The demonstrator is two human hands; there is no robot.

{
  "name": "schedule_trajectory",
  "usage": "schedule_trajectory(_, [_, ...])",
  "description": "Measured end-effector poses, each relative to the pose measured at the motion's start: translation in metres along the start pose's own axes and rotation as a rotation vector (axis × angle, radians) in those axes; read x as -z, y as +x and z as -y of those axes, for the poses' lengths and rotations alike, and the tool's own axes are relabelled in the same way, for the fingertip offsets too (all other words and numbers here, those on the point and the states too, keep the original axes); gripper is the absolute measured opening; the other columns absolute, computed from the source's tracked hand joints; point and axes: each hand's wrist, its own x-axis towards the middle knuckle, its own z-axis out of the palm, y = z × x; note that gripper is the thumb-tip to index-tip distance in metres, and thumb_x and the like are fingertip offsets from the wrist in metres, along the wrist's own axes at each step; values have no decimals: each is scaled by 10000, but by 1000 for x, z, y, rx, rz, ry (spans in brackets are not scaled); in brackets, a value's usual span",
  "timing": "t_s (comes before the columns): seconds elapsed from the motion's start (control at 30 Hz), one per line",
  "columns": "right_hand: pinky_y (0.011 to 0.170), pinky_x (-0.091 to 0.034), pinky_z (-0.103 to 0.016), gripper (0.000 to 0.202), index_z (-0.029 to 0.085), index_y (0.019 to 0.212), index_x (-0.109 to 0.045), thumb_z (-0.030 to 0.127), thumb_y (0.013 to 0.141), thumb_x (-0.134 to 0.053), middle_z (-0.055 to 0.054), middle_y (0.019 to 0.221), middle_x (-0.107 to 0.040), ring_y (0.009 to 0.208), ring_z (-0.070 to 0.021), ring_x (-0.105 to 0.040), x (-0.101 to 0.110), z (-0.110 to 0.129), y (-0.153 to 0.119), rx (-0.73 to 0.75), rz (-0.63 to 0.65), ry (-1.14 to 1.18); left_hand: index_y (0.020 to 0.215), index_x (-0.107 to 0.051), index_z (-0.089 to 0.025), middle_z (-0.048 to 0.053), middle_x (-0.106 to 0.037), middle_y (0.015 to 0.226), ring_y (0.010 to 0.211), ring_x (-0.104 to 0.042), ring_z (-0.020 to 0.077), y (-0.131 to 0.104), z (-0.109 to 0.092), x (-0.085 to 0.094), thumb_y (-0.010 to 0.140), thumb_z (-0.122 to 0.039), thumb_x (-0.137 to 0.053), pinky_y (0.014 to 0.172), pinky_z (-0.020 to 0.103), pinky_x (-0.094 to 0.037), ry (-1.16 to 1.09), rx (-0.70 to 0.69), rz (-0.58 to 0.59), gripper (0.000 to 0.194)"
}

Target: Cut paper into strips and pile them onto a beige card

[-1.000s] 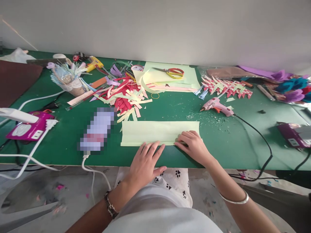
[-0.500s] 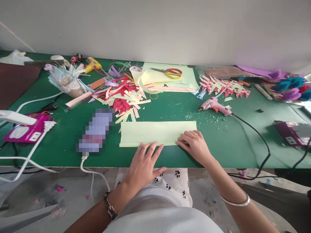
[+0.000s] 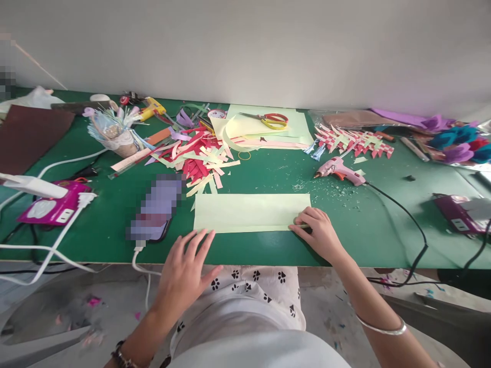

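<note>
A pale green paper sheet point(image 3: 249, 210) lies flat near the table's front edge, with a narrow fold along its near side. My left hand point(image 3: 188, 266) is open, fingers spread, its fingertips at the sheet's near left corner. At the near right corner, my right hand point(image 3: 316, 230) is closed in a pinch on the folded edge of the paper. Its curled fingers hide that corner.
Behind the sheet lie a heap of paper strips point(image 3: 195, 163) and scissors point(image 3: 274, 121). A pink glue gun point(image 3: 339, 170) with a black cord sits at right, a phone point(image 3: 159, 207) at left. A woven paper piece point(image 3: 355, 140) lies behind the glue gun.
My left hand has slid left along the near edge to the sheet's left corner. My right hand has shifted slightly right, still at the right corner. The view has tilted a little.
</note>
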Motion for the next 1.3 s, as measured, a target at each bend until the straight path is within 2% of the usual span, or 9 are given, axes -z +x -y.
schedule_trajectory(0.27, [719,-378,-339,206,208,725,-486,376,844,-484,-38,801,-491,736,-188,-455,4,-25,-15,-136,-102,-84,1309,-426,-156,143,-536,1178,1085,-482,314,-11,13,5,818,-508,-461,897,452,-400,65,1,-15,605])
schedule_trajectory(0.47, [730,-384,-338,181,207,735,-498,348,848,-488,-51,843,-499,783,-196,-471,5,-14,-11,-65,-58,-30,1285,-423,-85,169,-511,1116,1107,-457,292,24,-30,8,850,-460,-428,979,443,-333,-93,-121,-218,575])
schedule_trajectory(0.6, [769,-378,-340,173,206,739,-507,342,845,-504,-42,847,-504,796,-186,-466,-3,12,-3,-37,-39,11,1295,-423,-120,132,-512,1196,1099,-464,261,55,-71,-2,869,-521,-362,989,427,-316,-159,-224,-24,589])
schedule_trajectory(0.73, [766,-378,-338,181,209,735,-498,355,841,-492,-36,838,-502,782,-183,-467,-6,12,-3,-92,-47,-3,1327,-388,-137,109,-514,1235,1100,-470,252,59,-77,-11,861,-540,-371,989,416,-319,-165,-203,98,617])
schedule_trajectory(0.93, [873,-335,-448,170,213,903,-531,322,872,-403,-73,926,-538,868,-233,-477,1,2,-19,-272,-238,-307,1345,-372,-164,84,-478,1321,1187,-427,235,35,-57,-5,894,-509,-314,1030,407,-275,-137,-170,57,571])
schedule_trajectory(1.03, [967,-266,-501,281,213,1134,-503,272,893,-372,-116,1108,-531,1033,-261,-468,-2,27,-21,-111,-257,-363,1330,-389,-153,88,-483,1319,1197,-427,233,36,-45,2,892,-505,-321,1038,416,-269,-177,-205,82,566])
schedule_trajectory(1.1, [956,-335,-447,330,248,1214,-470,287,900,-378,-105,1220,-498,1117,-252,-446,-7,49,-21,82,-97,-266,1316,-406,-165,88,-496,1303,1195,-433,226,43,-24,10,902,-473,-310,1032,415,-284,-214,-193,60,525])
schedule_trajectory(1.23, [934,-403,-432,379,268,1260,-448,361,899,-383,-90,1286,-469,1177,-251,-427,-17,72,-20,168,60,-161,1307,-423,-190,110,-532,1259,1211,-421,249,56,46,27,928,-326,-210,1029,494,-243,-111,204,-211,455])
schedule_trajectory(1.3, [963,-379,-464,383,259,1261,-452,366,900,-383,-97,1287,-470,1182,-257,-426,-19,72,-20,156,61,-164,1279,-463,-205,112,-593,1184,1189,-445,279,59,76,32,929,-329,-209,1033,586,-129,-44,339,-186,450])
